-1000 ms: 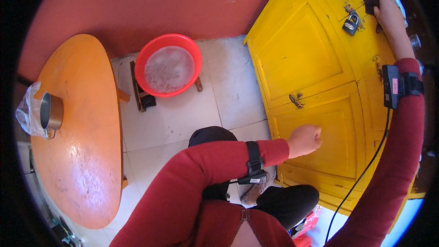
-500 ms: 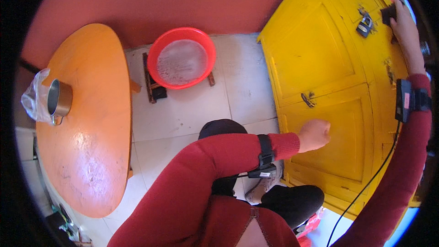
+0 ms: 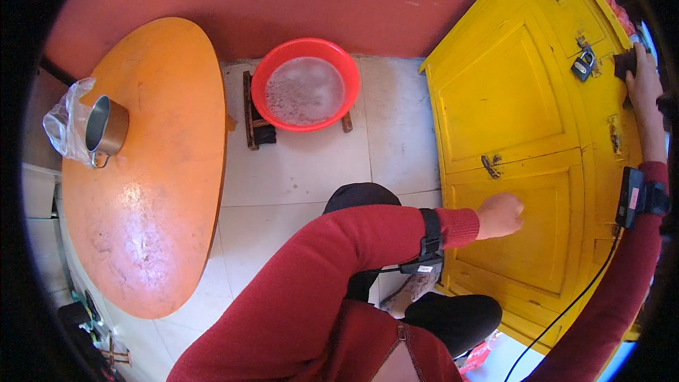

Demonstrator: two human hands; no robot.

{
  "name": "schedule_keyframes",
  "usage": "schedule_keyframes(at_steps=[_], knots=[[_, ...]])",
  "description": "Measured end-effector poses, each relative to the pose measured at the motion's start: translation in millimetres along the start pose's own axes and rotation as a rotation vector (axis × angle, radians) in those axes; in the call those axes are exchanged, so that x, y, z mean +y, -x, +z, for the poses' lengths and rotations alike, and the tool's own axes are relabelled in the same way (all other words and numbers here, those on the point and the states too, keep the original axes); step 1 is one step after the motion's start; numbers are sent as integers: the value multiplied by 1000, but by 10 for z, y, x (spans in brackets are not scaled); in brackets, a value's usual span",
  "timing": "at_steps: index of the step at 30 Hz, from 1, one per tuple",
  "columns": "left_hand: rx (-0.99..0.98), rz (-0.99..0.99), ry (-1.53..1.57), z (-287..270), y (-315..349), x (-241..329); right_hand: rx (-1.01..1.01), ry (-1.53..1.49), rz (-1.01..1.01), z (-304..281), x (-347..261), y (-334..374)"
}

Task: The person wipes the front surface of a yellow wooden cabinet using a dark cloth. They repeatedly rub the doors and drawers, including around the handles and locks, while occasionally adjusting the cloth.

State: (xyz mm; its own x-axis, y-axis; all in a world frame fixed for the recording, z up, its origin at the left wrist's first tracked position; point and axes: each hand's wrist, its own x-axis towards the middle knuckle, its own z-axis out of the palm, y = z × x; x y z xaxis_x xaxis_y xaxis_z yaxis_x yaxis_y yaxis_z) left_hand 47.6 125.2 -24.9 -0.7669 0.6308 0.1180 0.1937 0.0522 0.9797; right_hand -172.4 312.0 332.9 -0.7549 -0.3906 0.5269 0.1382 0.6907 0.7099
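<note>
My left hand (image 3: 501, 215) is curled into a fist in front of the lower door of a yellow wooden cabinet (image 3: 506, 81). Nothing shows sticking out of it. At the far right, my right hand (image 3: 643, 78) presses a dark, cloth-like piece (image 3: 625, 64) against the cabinet's edge, its fingers closed round it and partly hidden. Beside that hand a padlock (image 3: 583, 64) hangs from a hasp on the cabinet front. A metal latch (image 3: 491, 166) sits between the two door panels.
A red basin (image 3: 305, 124) of cloudy water stands on a low wooden stool (image 3: 250, 110) by the red wall. An orange table (image 3: 159, 205) on the left bears a metal mug (image 3: 113, 127) and a clear plastic bag (image 3: 65, 127). Pinkish plastic (image 3: 617, 10) lies behind the cabinet's edge.
The whole view has shifted, so the table, basin and cabinet appear farther right. My right hand with the dark cloth has slid slightly nearer along the cabinet's edge. The left fist keeps its pose.
</note>
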Motion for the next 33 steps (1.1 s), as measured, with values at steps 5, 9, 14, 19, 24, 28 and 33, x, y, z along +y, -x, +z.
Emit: schedule_keyframes(at_steps=[5, 9, 14, 19, 24, 28, 33], knots=[[-33, -4, 41, 0, -8, -10, 26, -38, 15, -15, -2, 41], [-23, 5, 26, 9, -15, -27, 3, 16, 8, -9, 41, 82], [14, -27, 35, -27, -5, -12, 80, -48, -42, -77, 38, 183], [49, -20, -2, -103, 38, 32, 12, -49, 70, -327, 12, 543], [39, 11, -30, -141, 72, 52, -75, 112, 66, -514, 188, 896], [31, -9, 4, -146, 82, 44, -4, 61, -8, -572, 396, 1156], [61, 2, 11, -173, 93, 35, -69, -4, 9, -708, 517, 1416]])
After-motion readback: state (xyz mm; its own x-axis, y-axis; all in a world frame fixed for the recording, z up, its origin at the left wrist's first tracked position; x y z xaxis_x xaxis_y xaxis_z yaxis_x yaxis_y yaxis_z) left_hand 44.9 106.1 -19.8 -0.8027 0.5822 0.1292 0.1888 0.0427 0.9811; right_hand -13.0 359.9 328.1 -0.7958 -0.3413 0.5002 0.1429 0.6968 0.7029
